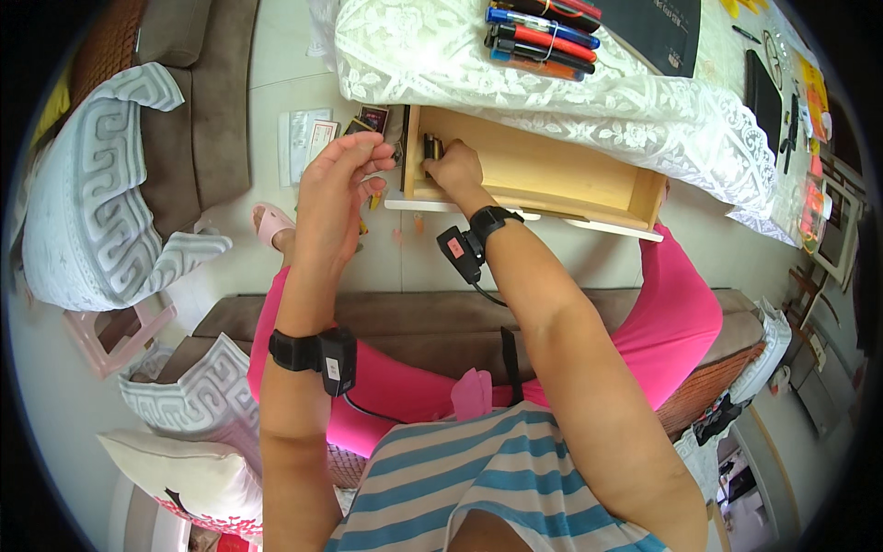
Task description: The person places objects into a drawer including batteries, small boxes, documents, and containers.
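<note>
A pale wooden drawer [552, 175] stands pulled out from under a table draped in white lace [635, 101]. My right hand [452, 168] reaches into the drawer's left end, its fingers closed on a small dark object [430, 147] there. My left hand [336, 189] hovers just left of the drawer's edge, fingers bent and slightly apart, with nothing in it that I can see. Both wrists wear black bands with small black boxes.
A bundle of coloured marker pens [543, 37] lies on the lace cloth above the drawer. Papers and cards [308, 138] lie on the floor. A brown sofa with grey patterned cushions [101, 193] is at left. Pink trousers cover my knees under the drawer.
</note>
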The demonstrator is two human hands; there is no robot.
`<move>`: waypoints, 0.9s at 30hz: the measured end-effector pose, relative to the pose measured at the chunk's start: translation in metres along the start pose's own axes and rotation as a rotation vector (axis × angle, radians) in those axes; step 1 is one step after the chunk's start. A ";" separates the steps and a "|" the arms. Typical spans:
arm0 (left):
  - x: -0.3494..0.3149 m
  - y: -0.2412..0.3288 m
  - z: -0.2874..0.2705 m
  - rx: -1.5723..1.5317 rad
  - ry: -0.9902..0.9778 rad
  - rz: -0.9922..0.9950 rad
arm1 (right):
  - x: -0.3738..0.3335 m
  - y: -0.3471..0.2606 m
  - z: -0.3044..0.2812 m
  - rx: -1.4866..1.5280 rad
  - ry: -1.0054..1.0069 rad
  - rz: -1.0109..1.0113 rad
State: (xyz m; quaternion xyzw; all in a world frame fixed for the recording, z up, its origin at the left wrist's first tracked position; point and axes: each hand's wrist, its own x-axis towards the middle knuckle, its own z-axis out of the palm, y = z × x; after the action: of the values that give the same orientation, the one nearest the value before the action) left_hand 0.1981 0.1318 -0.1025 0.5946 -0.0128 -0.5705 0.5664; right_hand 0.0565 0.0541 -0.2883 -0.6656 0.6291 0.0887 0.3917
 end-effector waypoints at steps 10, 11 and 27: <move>-0.004 0.003 0.001 -0.017 0.001 0.002 | 0.005 0.007 0.018 -0.054 -0.023 -0.138; -0.004 0.005 0.002 -0.016 0.001 -0.003 | 0.007 0.012 0.019 -0.058 -0.032 -0.158; -0.002 0.002 0.020 -0.015 -0.082 0.058 | -0.117 -0.030 -0.172 0.481 -0.207 -0.459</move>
State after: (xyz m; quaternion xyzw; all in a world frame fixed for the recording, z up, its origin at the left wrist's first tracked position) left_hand 0.1846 0.1191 -0.0944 0.5657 -0.0487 -0.5778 0.5862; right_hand -0.0036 0.0319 -0.0879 -0.6659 0.4228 -0.0853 0.6087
